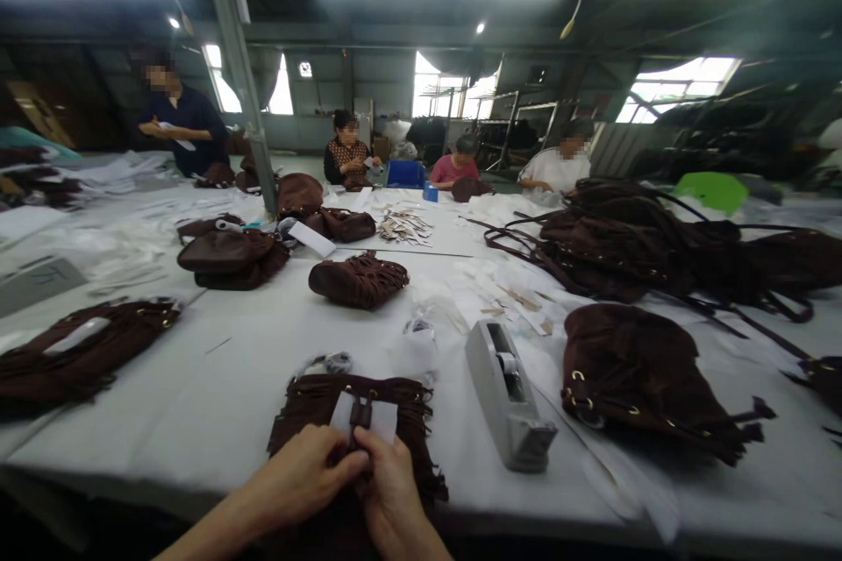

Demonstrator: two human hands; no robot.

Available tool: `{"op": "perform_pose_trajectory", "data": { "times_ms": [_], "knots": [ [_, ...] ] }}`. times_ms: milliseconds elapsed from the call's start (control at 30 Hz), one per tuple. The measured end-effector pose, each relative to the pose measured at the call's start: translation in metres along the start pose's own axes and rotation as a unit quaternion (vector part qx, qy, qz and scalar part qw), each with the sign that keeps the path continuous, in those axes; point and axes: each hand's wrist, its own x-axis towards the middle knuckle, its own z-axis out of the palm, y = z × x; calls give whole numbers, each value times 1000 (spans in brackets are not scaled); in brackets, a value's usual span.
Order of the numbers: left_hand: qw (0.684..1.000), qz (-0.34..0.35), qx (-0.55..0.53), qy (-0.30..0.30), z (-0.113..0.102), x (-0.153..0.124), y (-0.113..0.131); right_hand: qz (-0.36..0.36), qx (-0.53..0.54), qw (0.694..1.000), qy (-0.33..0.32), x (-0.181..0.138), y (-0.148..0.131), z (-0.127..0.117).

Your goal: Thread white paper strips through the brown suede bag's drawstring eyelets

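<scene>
A dark brown fringed bag (309, 408) lies at the table's front edge, with gold-coloured eyelets along its top. White paper (386, 421) sits on the bag, under a narrow brown strap (360, 414). My left hand (322, 466) comes in from the left, fingers bent and pinching at the strap's lower part. Close against it, my right hand (387, 473) grips the same strap, its thumb along it. The fingertips of both hands meet there, and the strap's lower end is hidden behind them.
A grey tape dispenser (510, 399) stands right of the bag. Other brown bags lie right (631, 359), left (92, 351) and ahead (359, 279). A heap of strapped bags (624, 237) fills the far right. A metal post (240, 70) rises behind. Several people sit or stand beyond the table.
</scene>
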Motion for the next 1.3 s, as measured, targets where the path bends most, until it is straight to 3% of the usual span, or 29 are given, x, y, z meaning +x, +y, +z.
{"op": "perform_pose_trajectory", "data": {
  "times_ms": [100, 133, 267, 333, 433, 567, 767, 900, 1100, 1200, 1300],
  "knots": [
    [981, -60, -130, 134, -6, 6, -3, 1, 0, 1000, -13, 0, -6, 0],
    [965, -88, -197, 150, -5, 8, -5, 0, -5, 1000, -15, -1, -9, 0],
    [898, -151, -412, 32, 13, 12, -9, -7, -43, 998, -36, -3, -16, -2],
    [901, -141, -410, 11, 25, 14, -11, -22, -77, 995, -53, -2, -17, -6],
    [913, -125, -387, 30, 38, 19, -13, -72, -158, 983, -68, 0, -20, -13],
    [889, -75, -451, 39, 46, 21, -13, -181, -318, 930, -34, -4, -23, -22],
    [891, -157, -423, 46, 51, 20, -18, -237, -422, 875, 1, -10, -21, -29],
    [891, -131, -430, 62, 57, 23, -23, -348, -507, 788, 3, -7, -14, -35],
    [902, -94, -406, 113, 62, 24, -24, -524, -599, 603, -44, -3, -3, -41],
    [904, -87, -404, 112, 61, 23, -25, -570, -646, 505, -57, -3, -1, -41],
    [899, -77, -420, 99, 58, 22, -26, -590, -677, 437, -57, -2, 3, -41]
  ]
}}
